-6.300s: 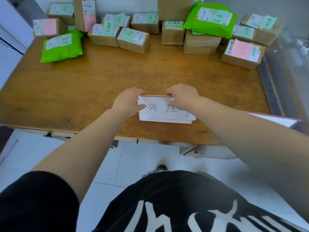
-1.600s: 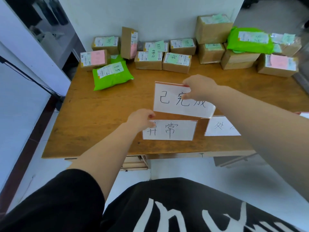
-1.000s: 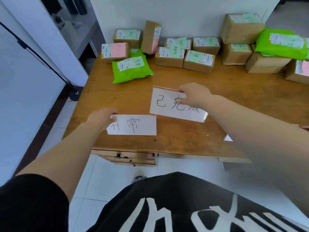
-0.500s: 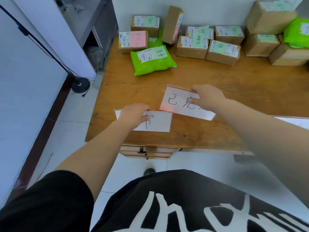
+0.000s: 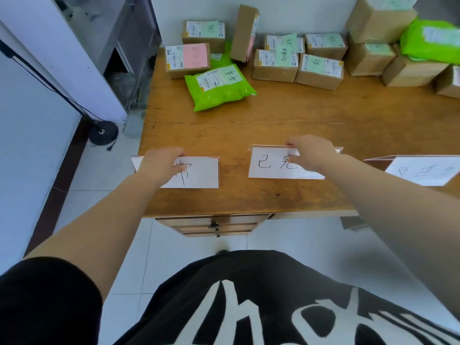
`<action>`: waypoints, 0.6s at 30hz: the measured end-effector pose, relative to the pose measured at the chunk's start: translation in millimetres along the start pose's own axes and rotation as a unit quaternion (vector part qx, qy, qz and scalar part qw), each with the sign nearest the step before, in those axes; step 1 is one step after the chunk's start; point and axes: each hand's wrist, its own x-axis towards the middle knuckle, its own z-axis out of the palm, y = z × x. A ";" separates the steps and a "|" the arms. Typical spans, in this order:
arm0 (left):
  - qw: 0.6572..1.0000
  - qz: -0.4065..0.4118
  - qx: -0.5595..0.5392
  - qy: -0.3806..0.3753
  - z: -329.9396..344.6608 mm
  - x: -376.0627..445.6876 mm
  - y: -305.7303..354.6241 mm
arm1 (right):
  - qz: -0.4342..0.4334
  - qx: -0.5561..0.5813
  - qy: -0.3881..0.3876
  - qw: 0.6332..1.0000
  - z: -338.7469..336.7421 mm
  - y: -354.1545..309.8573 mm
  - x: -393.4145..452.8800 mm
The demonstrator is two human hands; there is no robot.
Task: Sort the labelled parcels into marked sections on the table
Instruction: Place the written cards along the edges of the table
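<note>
The middle sign (image 5: 273,163) is down on the desk (image 5: 286,115) now, no longer tilted up in the air as it was a moment back, and it sits well apart from the left sign (image 5: 199,172) where half a second ago the two nearly touched. The view has swung left too, so the far-right parcels are slipping out of frame. The left hand (image 5: 159,165) lies over the left sign with fingers curled at its top edge, covering the first character. The right hand (image 5: 311,153) pinches the top edge of the middle sign, fingers bent over it. A third sign (image 5: 423,170) stands at the right edge, near the desk's front, untouched.

The parcels are all at the back of the desk, against the wall: small brown cardboard boxes (image 5: 275,66), squared and taped, carrying white shipping labels with pale green or pink notes stuck on. One pink-noted box (image 5: 188,59) sits far left; a tall box (image 5: 244,33) stands on end behind it. A glossy green plastic mailer (image 5: 220,87) lies soft and crinkled in front of them, a second one (image 5: 433,41) perched on boxes at right. The signs are white paper on reddish card, hand-lettered in black. The desk is worn, streaked wood.
</note>
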 end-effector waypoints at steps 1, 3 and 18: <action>1.000 -0.002 0.003 0.004 0.9 -0.8 0.7 | 0.000 -0.003 -0.001 1.000 2.0 1.1 -1.2; 1.000 -0.004 0.007 0.011 4.0 -2.3 4.9 | -0.004 -0.006 -0.005 1.000 5.7 3.5 -2.8; 0.999 -0.001 0.033 -0.033 14.6 -0.5 58.6 | -0.035 -0.005 -0.015 0.999 23.5 27.6 -12.1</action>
